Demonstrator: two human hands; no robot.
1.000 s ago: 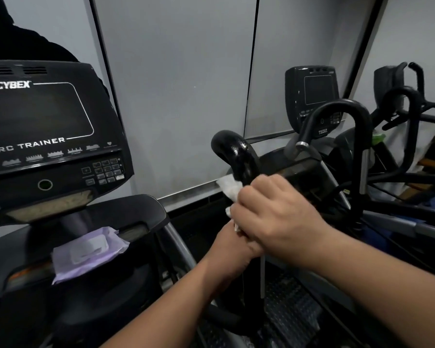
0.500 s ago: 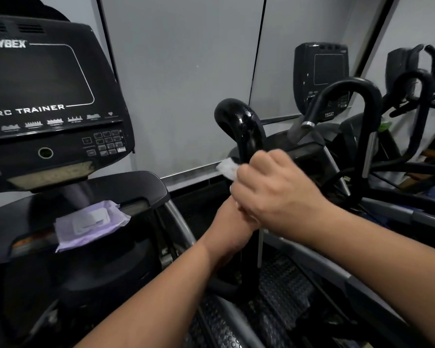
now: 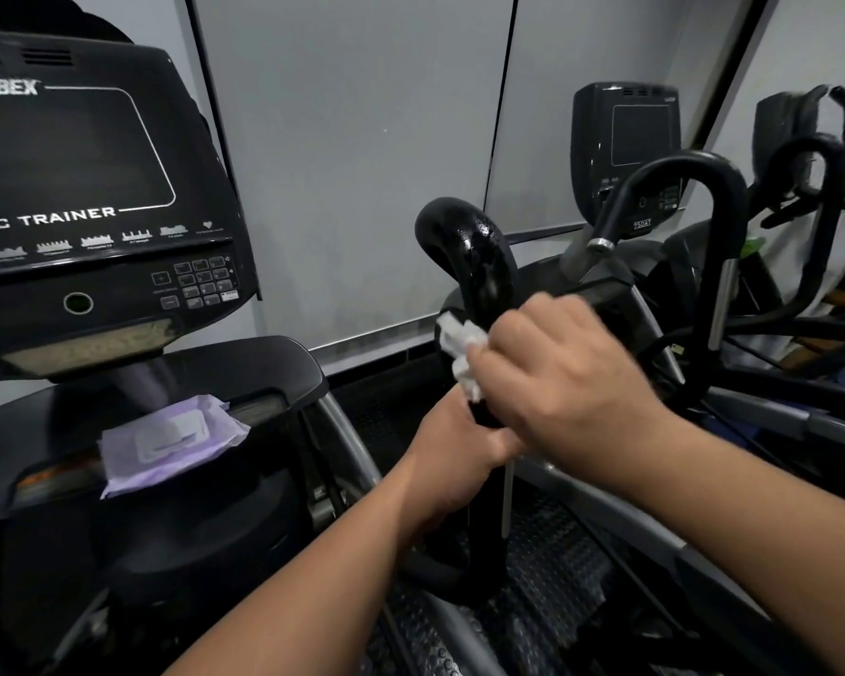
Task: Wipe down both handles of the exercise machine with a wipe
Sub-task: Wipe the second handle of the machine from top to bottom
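Up high, the right hand (image 3: 564, 370) presses a white wipe (image 3: 462, 351) around the glossy black handle (image 3: 479, 265); just below, touching it, the left hand (image 3: 452, 448) grips the handle's shaft.

The right hand (image 3: 564, 370) covers most of the white wipe (image 3: 459, 346) and part of the handle (image 3: 479, 265). The console (image 3: 94, 212) is cut off at the left edge.

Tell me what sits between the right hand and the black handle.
Head view: the white wipe is pressed between the right hand and the handle.
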